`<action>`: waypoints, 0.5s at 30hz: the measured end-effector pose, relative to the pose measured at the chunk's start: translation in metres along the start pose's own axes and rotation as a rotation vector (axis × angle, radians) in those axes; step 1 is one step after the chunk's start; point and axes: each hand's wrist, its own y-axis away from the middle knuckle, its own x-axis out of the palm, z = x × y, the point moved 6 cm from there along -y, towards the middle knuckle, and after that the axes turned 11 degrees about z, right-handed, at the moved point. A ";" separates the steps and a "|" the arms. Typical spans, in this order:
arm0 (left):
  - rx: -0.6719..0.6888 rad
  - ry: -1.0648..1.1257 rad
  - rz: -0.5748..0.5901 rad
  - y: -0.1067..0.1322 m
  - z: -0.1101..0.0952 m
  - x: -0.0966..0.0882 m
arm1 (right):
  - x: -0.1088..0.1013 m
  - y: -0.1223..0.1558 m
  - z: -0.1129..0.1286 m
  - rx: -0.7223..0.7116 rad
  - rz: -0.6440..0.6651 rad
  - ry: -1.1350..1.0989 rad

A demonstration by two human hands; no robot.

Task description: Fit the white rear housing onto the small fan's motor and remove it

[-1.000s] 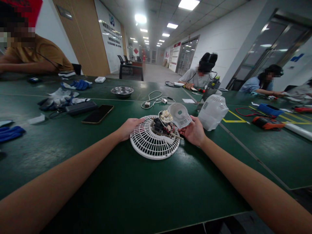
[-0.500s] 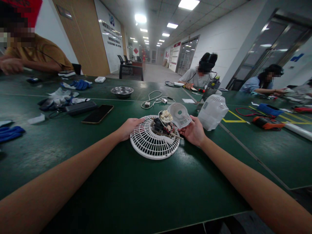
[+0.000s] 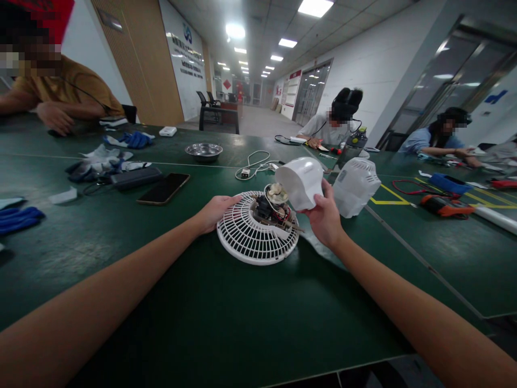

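Note:
A round white fan grille (image 3: 252, 242) lies on the green table, with a dark fan motor (image 3: 269, 209), thin wires and a cream-coloured lump on top of it. My left hand (image 3: 217, 211) grips the grille's left rim, thumb above and fingers underneath. Raised at the grille's right side is a smooth white motor cover (image 3: 302, 180), its lower right edge pinched in my right hand (image 3: 323, 216). The cover's curved outer side shows, and it hides part of the table behind. Just right of it stands a translucent white plastic container (image 3: 355, 187) with a slotted top.
Behind the grille lie a white cable (image 3: 252, 170) and a metal bowl (image 3: 204, 152). At left are a phone (image 3: 163, 188), a dark case (image 3: 136, 178) and gloves (image 3: 99, 161). An orange multimeter (image 3: 446, 206) lies right. Several people sit around the table.
My right hand has lifted and turned the motor cover, so its smooth outside now shows instead of its slotted face. My left hand stays on the grille. A person's hand at far left has moved.

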 end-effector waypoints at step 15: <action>0.280 -0.455 -0.162 0.007 -0.024 -0.008 | 0.040 0.019 0.025 -0.157 0.269 0.749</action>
